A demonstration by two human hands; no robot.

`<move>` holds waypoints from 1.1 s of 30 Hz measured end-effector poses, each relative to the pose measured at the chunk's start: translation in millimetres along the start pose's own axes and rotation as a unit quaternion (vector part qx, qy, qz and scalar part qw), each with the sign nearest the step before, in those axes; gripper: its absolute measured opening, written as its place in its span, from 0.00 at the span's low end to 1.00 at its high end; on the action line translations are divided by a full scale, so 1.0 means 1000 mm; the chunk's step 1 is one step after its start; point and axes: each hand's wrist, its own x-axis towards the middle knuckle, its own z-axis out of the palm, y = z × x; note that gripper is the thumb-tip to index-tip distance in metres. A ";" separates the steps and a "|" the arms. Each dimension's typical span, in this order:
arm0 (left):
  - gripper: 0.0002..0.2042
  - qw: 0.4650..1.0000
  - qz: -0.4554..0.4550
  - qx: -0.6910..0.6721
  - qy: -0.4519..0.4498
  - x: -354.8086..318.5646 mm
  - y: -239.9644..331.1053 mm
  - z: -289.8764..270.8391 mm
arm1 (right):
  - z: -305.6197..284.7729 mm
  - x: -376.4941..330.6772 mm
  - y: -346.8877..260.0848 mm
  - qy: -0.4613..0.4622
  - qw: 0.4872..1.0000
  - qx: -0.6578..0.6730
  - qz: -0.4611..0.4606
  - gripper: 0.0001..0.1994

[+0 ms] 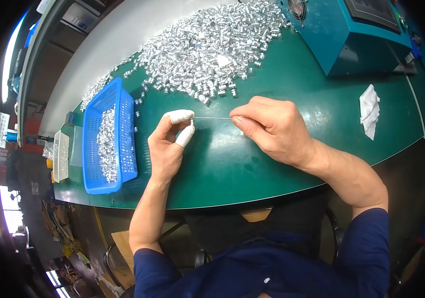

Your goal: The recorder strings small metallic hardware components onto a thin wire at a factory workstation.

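Note:
My left hand (167,144) wears white covers on its thumb and forefinger. Pinched between those two tips is a small silver metal part (192,121), mostly hidden by the covers. My right hand (274,126) is closed in a pinch on a thin metal rod (212,118). The rod runs level from the right fingertips to the part in my left hand; whether its tip is inside the part I cannot tell. Both hands are above the green tabletop (222,169). Beyond them lies a large heap of small silver metal parts (207,44).
A blue plastic basket (127,134) with more silver parts stands left of my left hand. Past it is a narrow white basket (61,154). A crumpled white cloth (370,111) lies at the right. A teal machine (341,44) with a screen occupies the far right.

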 end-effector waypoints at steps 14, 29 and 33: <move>0.15 1.000 0.000 -0.030 0.003 -0.002 0.003 0.003 | -0.003 0.000 -0.005 -0.001 1.000 0.006 -0.023 0.02; 0.13 0.999 0.042 0.034 0.000 -0.004 0.001 0.002 | -0.002 -0.001 -0.004 -0.015 1.000 -0.003 -0.019 0.02; 0.13 0.993 0.075 0.096 -0.001 -0.004 0.002 -0.001 | -0.003 -0.001 -0.005 -0.015 0.999 -0.020 -0.029 0.02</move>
